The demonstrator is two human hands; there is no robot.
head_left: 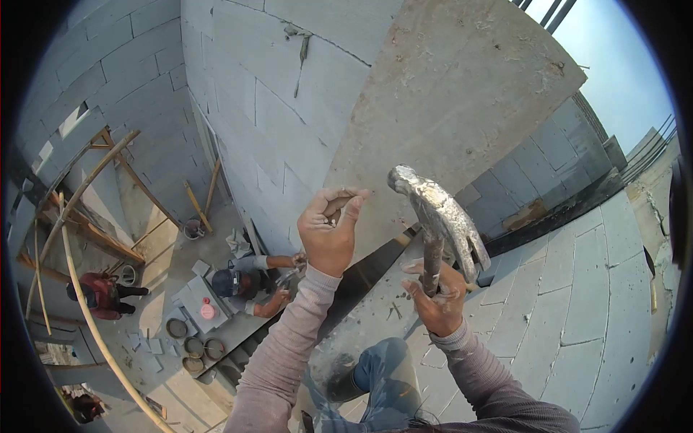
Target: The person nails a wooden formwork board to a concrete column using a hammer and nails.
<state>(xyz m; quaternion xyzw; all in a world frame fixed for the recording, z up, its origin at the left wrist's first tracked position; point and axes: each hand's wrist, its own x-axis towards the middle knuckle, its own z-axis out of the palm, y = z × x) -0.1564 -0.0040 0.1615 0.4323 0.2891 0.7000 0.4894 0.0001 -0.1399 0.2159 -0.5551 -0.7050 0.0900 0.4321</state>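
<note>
In my right hand (442, 299) is a claw hammer (442, 206), gripped by its handle with the head raised and the claw facing right. The metal head looks worn and splashed with pale mortar. My left hand (328, 229) is lifted in front of the concrete column (455, 94), thumb and forefinger pinched together. Whatever lies between those fingertips is too small to make out. Pale dust covers both hands. The hammer head is apart from the left hand, to its right.
Grey block walls (274, 79) rise ahead and at right (548, 317). Below left, a person in a dark cap (227, 283) works beside several buckets (193, 346). Another person in red (101, 296) is farther left, near bamboo poles (94, 317). Several nails (394, 311) lie near my feet.
</note>
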